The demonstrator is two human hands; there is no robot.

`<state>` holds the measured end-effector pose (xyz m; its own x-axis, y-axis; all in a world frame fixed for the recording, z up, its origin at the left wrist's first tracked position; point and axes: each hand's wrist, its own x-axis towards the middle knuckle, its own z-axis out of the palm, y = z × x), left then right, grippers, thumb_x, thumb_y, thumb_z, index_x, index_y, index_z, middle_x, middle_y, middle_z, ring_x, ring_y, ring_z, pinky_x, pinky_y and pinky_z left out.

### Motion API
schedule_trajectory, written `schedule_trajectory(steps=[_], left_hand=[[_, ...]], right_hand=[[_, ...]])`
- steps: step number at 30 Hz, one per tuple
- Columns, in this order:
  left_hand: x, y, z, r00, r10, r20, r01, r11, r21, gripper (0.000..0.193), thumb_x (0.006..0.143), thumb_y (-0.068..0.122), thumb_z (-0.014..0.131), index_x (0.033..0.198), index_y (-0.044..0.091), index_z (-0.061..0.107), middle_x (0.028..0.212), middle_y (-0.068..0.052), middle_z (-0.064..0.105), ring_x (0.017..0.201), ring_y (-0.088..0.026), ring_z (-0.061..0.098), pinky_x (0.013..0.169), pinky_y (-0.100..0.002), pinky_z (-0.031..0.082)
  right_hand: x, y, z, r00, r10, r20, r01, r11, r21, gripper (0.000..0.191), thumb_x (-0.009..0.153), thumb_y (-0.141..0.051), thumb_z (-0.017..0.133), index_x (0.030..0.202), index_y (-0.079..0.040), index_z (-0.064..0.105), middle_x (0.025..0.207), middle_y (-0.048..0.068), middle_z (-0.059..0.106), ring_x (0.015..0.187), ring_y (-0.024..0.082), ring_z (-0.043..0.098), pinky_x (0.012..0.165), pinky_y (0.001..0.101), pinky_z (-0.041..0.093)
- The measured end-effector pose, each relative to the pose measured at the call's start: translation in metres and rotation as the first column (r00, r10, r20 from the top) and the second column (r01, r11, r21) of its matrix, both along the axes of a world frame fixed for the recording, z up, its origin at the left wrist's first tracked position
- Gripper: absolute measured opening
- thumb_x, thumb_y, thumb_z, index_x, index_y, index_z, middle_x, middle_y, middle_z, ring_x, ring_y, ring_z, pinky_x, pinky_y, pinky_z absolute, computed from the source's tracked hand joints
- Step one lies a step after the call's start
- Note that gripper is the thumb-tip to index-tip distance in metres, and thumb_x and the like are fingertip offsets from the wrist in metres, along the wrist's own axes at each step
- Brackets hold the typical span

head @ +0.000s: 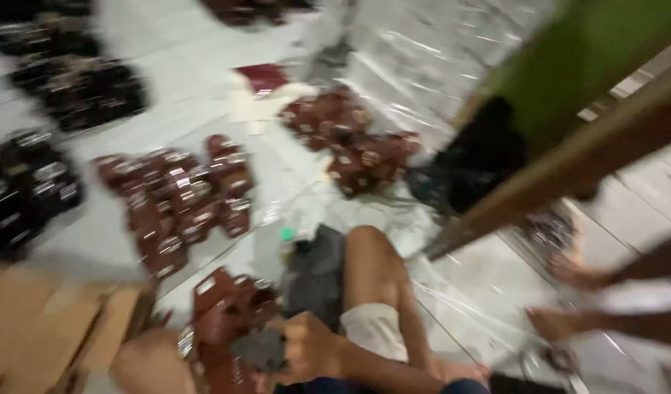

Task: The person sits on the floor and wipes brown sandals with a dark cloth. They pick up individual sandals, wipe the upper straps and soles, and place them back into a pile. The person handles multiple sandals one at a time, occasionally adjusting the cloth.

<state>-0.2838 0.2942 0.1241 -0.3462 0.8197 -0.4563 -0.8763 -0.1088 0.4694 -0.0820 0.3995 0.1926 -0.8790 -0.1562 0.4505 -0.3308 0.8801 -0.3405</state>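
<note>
In the head view a hand (310, 349), whether left or right the blur hides, has its fingers curled tight around a dark grey piece (261, 349) held against a reddish-brown sandal (222, 321) low in the frame, above the person's lap. The sandal looks light, bendy and glossy (so probably a little slippery), best gripped across its sole edge; more sandals (182, 201) lie in heaps on the white floor (204, 87).

Four clusters of dark red sandals (179, 201) lie on the floor (197, 80), and three clusters of black sandals (80, 87) lie at the left; blur hides the number in each. One cardboard box (51, 328) sits lower left. Two feet (569, 295) of another person show at right.
</note>
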Motion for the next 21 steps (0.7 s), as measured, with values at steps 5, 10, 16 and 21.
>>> schedule_trajectory(steps=[5,10,16,21], left_hand=[[0.034,-0.102,0.010,0.944,0.317,-0.088,-0.320,0.947,-0.021,0.089,0.096,0.077,0.039,0.139,-0.001,0.048,0.112,-0.021,0.062,0.094,-0.035,0.064,0.069,-0.049,0.051],[0.077,-0.146,0.050,0.791,0.497,-0.356,-0.568,0.813,-0.127,0.086,0.101,0.074,0.035,0.136,-0.004,0.048,0.110,-0.020,0.062,0.090,-0.032,0.065,0.068,-0.047,0.052],[0.069,-0.175,0.111,0.862,0.493,0.118,-0.506,0.828,0.242,0.096,0.094,0.082,0.024,0.132,0.001,0.060,0.077,-0.021,0.069,0.059,-0.029,0.069,0.054,-0.040,0.059],[0.057,-0.197,0.118,0.870,0.443,0.215,-0.475,0.870,0.129,0.107,0.087,0.090,0.021,0.117,-0.004,0.061,0.074,-0.023,0.068,0.059,-0.032,0.069,0.057,-0.042,0.061]], right_hand=[[-0.023,-0.031,0.039,0.993,0.116,-0.023,-0.117,0.930,-0.349,0.026,0.096,-0.031,0.080,0.111,-0.010,0.074,0.094,0.005,0.073,0.074,0.026,0.073,0.063,0.0383,0.060],[-0.055,-0.044,0.019,0.951,0.260,-0.166,-0.286,0.944,-0.164,0.028,0.090,-0.030,0.077,0.108,-0.009,0.073,0.096,0.006,0.077,0.077,0.026,0.076,0.067,0.0379,0.059],[-0.083,-0.081,-0.002,0.912,0.387,0.138,-0.167,0.656,-0.736,0.023,0.094,-0.025,0.072,0.098,-0.003,0.071,0.081,0.004,0.079,0.069,0.019,0.080,0.062,0.0339,0.065],[-0.096,-0.065,0.029,0.911,0.411,-0.002,-0.411,0.910,-0.060,0.035,0.076,-0.034,0.081,0.093,-0.004,0.073,0.087,0.015,0.073,0.072,0.033,0.073,0.061,0.0419,0.059]])
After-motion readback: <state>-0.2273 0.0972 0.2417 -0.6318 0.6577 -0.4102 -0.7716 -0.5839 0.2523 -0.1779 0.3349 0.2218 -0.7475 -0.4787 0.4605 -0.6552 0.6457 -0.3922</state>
